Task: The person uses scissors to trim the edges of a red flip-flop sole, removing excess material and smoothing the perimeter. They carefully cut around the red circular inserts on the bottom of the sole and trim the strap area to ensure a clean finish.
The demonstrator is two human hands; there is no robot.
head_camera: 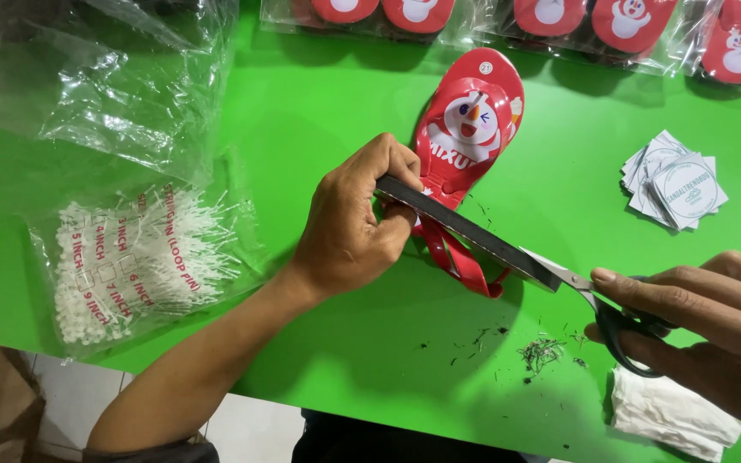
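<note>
Gripping a red sandal (pixel 439 184) edge-on, the left hand (pixel 358 227) clamps the sole between thumb and curled fingers, so the black underside edge faces up and runs from the hand toward the right hand. The sandal's red strap (pixel 460 257) hangs below the sole, just beside the left palm, touching the green table (pixel 319 111). The right hand (pixel 713 330) is closed through the black handles of a pair of scissors (pixel 593 300), whose silver blades meet the end of the sole nearest that hand; how far the blades are parted cannot be told.

Just beyond the left hand's knuckles lies a second red sandal (pixel 473 107), flat, with a cartoon snowman print on its footbed. Between the two hands, on the near side, dark trimmings (pixel 542 351) are scattered on the table. Under the right wrist sits a folded white cloth (pixel 666 416). Beyond the right hand rests a small stack of white paper tags (pixel 675 182). Well to the outer side of the left forearm lies a clear bag of white plastic loop pins (pixel 130 261), with a larger crumpled clear bag (pixel 105 94) behind it. Far beyond both hands, more red sandals in clear wrapping (pixel 559 21) line the table's far edge.
</note>
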